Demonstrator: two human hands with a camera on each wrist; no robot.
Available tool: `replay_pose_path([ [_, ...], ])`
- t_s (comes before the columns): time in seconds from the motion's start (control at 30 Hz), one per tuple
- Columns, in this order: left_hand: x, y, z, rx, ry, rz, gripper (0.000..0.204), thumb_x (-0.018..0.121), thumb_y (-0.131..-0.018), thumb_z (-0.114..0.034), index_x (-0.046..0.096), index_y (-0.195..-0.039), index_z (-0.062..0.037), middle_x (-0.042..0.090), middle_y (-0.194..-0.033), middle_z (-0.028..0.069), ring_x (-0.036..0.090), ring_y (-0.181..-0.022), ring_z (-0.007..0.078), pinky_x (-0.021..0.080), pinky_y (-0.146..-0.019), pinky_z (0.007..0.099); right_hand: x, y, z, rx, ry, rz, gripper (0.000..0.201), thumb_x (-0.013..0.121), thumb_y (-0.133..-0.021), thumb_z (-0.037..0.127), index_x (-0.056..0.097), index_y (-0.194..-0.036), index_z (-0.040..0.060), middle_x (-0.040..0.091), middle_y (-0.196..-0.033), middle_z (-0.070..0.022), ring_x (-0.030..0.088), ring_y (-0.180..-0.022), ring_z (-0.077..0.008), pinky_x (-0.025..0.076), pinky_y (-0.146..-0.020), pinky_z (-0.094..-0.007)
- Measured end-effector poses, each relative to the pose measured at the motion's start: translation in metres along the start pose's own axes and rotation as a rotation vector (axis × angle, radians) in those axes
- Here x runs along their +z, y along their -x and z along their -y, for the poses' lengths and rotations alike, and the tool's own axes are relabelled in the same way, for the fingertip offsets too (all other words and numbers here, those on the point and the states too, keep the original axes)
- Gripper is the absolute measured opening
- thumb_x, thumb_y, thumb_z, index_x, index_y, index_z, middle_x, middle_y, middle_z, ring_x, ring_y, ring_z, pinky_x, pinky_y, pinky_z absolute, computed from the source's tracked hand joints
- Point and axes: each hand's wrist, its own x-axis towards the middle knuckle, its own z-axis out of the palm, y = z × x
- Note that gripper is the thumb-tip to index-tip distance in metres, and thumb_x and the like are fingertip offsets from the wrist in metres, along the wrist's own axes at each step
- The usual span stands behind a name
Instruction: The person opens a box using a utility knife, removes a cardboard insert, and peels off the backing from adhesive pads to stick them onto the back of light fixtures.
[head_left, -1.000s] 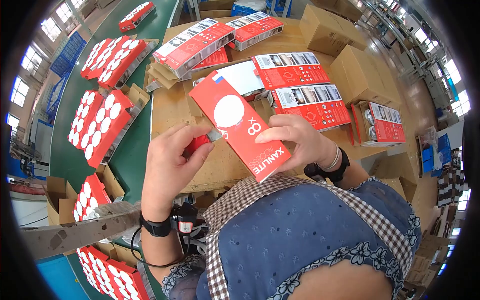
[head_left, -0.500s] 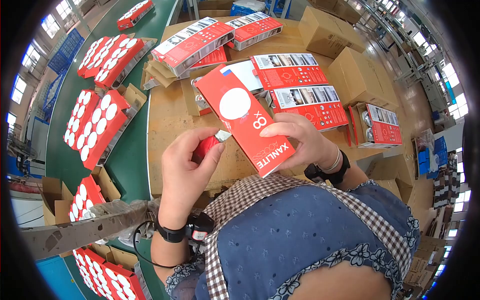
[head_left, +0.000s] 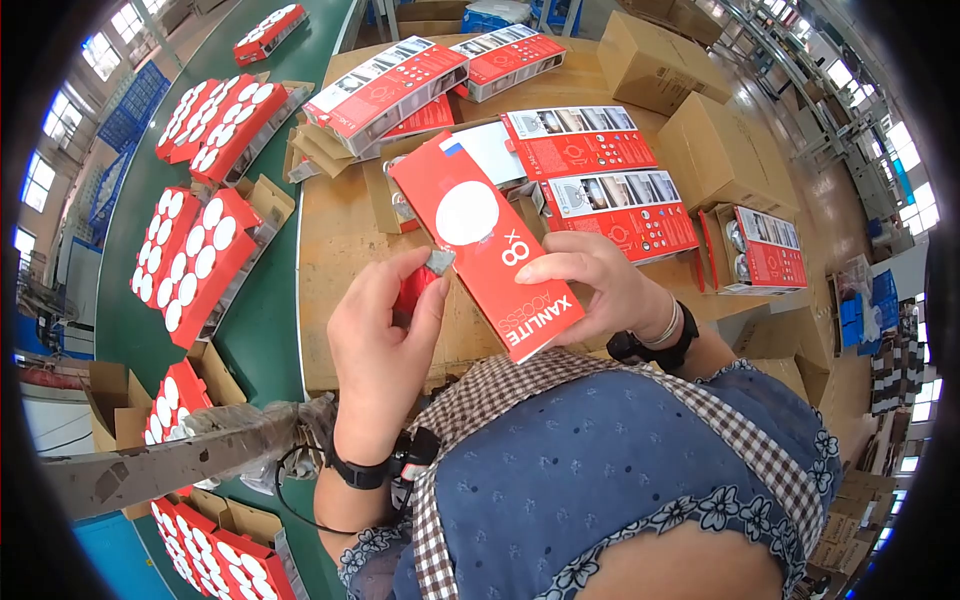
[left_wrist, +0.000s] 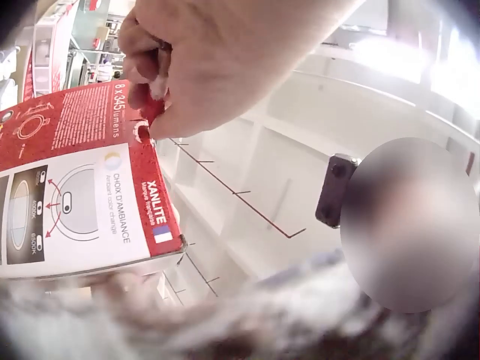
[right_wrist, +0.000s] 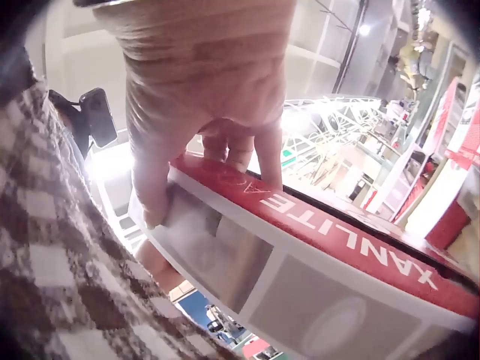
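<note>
My right hand (head_left: 590, 285) grips the lower end of a red-and-white XANLITE box (head_left: 485, 250), with the thumb across its "x 8" face. The box is held tilted, above the near edge of the wooden table. My left hand (head_left: 378, 325) pinches a small red thing (head_left: 410, 290) with a pale grey tip, mostly hidden by the fingers; I cannot tell its kind. That tip is right at the box's left edge. In the left wrist view, the left fingers (left_wrist: 154, 94) are at the edge of the box's printed side (left_wrist: 97, 202). The right wrist view shows fingers over the XANLITE end.
More red boxes (head_left: 600, 140) lie on the wooden table (head_left: 335, 220), beside brown cartons (head_left: 725, 155). Along the left, a green conveyor (head_left: 255, 340) carries open red trays (head_left: 205, 260) with white round faces. A metal bar (head_left: 160, 470) crosses at the lower left.
The left hand has moved right with the small red thing. Its pale tip drew away from the box, turned upward, and is now back close against the box's edge. The right hand keeps its grip.
</note>
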Motion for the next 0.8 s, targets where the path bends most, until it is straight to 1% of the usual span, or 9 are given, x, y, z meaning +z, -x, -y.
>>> replay_pose_path([
  [0.13,-0.008,-0.002,0.005,-0.023,0.040,0.057,0.020,0.075,-0.087,-0.005,0.069,-0.105,-0.0005,0.067,-0.087,0.0074,0.061,-0.075,0.0139,0.049,-0.070,0.0267,-0.002,0.002,-0.002,0.014,-0.049,0.024,0.070,0.093,-0.062,0.023,0.063,-0.125,0.0144,0.058,-0.081,-0.0051,0.058,-0.070,-0.0242,0.045,-0.060,-0.0358],
  [0.2,-0.017,-0.008,0.009,0.061,0.047,0.175,0.024,0.077,-0.083,-0.008,0.069,-0.106,-0.0030,0.064,-0.082,0.0106,0.061,-0.066,0.0187,0.048,-0.059,0.0284,-0.005,0.001,-0.005,0.008,-0.086,0.035,0.069,0.093,-0.062,0.022,0.063,-0.124,0.0141,0.058,-0.082,-0.0054,0.057,-0.071,-0.0242,0.045,-0.062,-0.0364],
  [0.3,-0.022,-0.013,0.014,0.138,0.078,0.283,0.025,0.078,-0.083,-0.007,0.070,-0.106,-0.0033,0.064,-0.082,0.0088,0.060,-0.066,0.0152,0.047,-0.058,0.0273,-0.012,0.003,-0.008,0.023,-0.139,0.078,0.067,0.092,-0.063,0.020,0.063,-0.124,0.0133,0.060,-0.086,-0.0060,0.058,-0.076,-0.0244,0.045,-0.067,-0.0367],
  [0.43,-0.014,-0.016,0.022,0.034,0.168,0.315,0.027,0.080,-0.081,-0.007,0.069,-0.106,-0.0034,0.064,-0.083,0.0073,0.059,-0.069,0.0131,0.047,-0.061,0.0276,-0.018,0.000,-0.009,0.053,-0.170,0.100,0.063,0.090,-0.066,0.017,0.063,-0.123,0.0116,0.065,-0.101,-0.0067,0.061,-0.087,-0.0237,0.047,-0.076,-0.0333],
  [0.5,-0.007,-0.020,0.029,0.115,0.237,-0.090,0.029,0.081,-0.081,-0.007,0.068,-0.107,-0.0038,0.064,-0.085,0.0066,0.059,-0.073,0.0132,0.047,-0.064,0.0287,-0.025,0.002,-0.010,0.079,-0.251,0.102,0.063,0.090,-0.066,0.015,0.063,-0.122,0.0109,0.066,-0.106,-0.0052,0.062,-0.092,-0.0212,0.048,-0.080,-0.0326],
  [0.53,-0.019,-0.022,0.028,0.043,0.035,-0.115,0.033,0.083,-0.079,-0.008,0.068,-0.108,-0.0040,0.064,-0.087,0.0062,0.059,-0.077,0.0150,0.048,-0.069,0.0294,-0.027,0.004,-0.011,0.106,-0.338,0.107,0.062,0.090,-0.066,0.013,0.063,-0.122,0.0102,0.066,-0.112,-0.0037,0.063,-0.096,-0.0186,0.048,-0.085,-0.0318],
  [0.6,-0.018,-0.037,0.036,0.185,-0.038,-0.188,0.033,0.083,-0.080,-0.013,0.068,-0.108,-0.0036,0.064,-0.092,0.0063,0.060,-0.083,0.0153,0.048,-0.070,0.0296,-0.034,0.009,-0.014,0.183,-0.540,0.111,0.064,0.090,-0.064,0.008,0.063,-0.122,0.0093,0.065,-0.115,-0.0028,0.062,-0.102,-0.0162,0.048,-0.089,-0.0317],
  [0.73,-0.011,-0.065,0.032,0.482,0.020,-0.065,0.034,0.082,-0.082,-0.018,0.068,-0.110,-0.0031,0.063,-0.098,0.0068,0.060,-0.090,0.0168,0.049,-0.074,0.0300,-0.044,0.015,-0.043,0.258,-0.900,0.227,0.074,0.083,-0.056,-0.005,0.062,-0.125,0.0070,0.062,-0.123,-0.0026,0.057,-0.114,-0.0127,0.047,-0.098,-0.0313],
  [0.8,-0.009,-0.063,0.026,0.183,0.166,0.198,0.037,0.081,-0.084,-0.023,0.068,-0.111,-0.0031,0.062,-0.102,0.0079,0.059,-0.094,0.0183,0.049,-0.077,0.0307,-0.037,0.024,-0.040,0.372,-0.908,0.102,0.082,0.073,-0.057,-0.006,0.057,-0.136,0.0063,0.061,-0.128,-0.0059,0.056,-0.121,-0.0147,0.046,-0.103,-0.0306],
])
